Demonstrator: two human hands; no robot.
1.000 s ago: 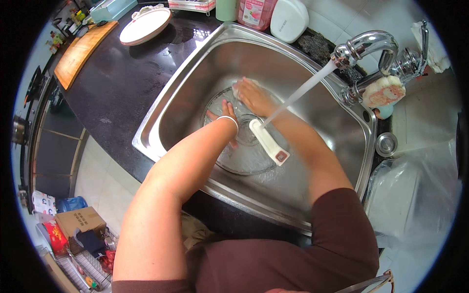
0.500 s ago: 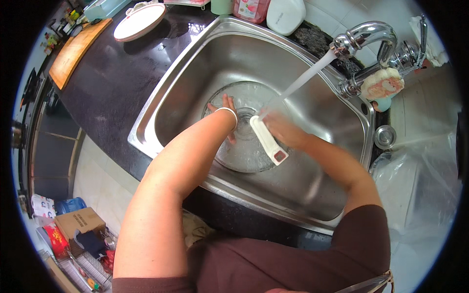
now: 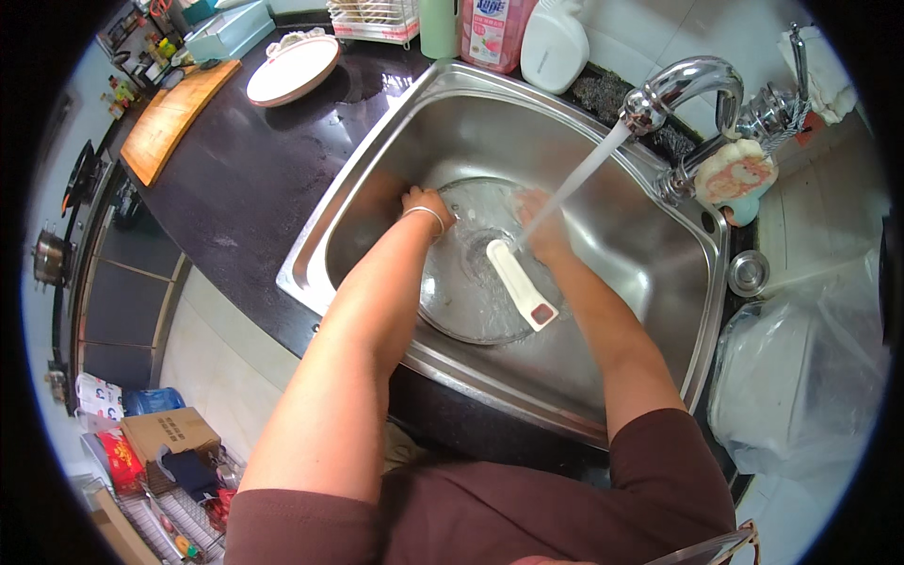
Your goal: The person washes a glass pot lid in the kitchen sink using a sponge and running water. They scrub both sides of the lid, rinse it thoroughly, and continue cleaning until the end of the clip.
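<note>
In the sink (image 3: 640, 282), a round clear glass lid (image 3: 452, 292) lies under a white bar-shaped handle (image 3: 516, 282) with a reddish square at one end. My left hand (image 3: 426, 209) has its fingers curled over the lid's back-left edge, gripping it. My right hand (image 3: 539, 221) is on or just above the lid's back-right part, smeared by motion and partly behind the stream of water; I cannot make out what is in it. Water runs from the chrome faucet (image 3: 687, 89) onto the lid near the handle.
On the dark counter (image 3: 226, 217) at left are a wooden board (image 3: 174, 118) and a white dish (image 3: 287, 71). Bottles (image 3: 488, 33) and a white container (image 3: 551, 52) stand behind the sink. A plastic-covered item (image 3: 782, 377) is at right; boxes (image 3: 169, 433) stand low at left.
My left hand's spread fingers have moved back and curled over the lid's edge. My right hand swept forward and right, then back toward the far part of the lid.
</note>
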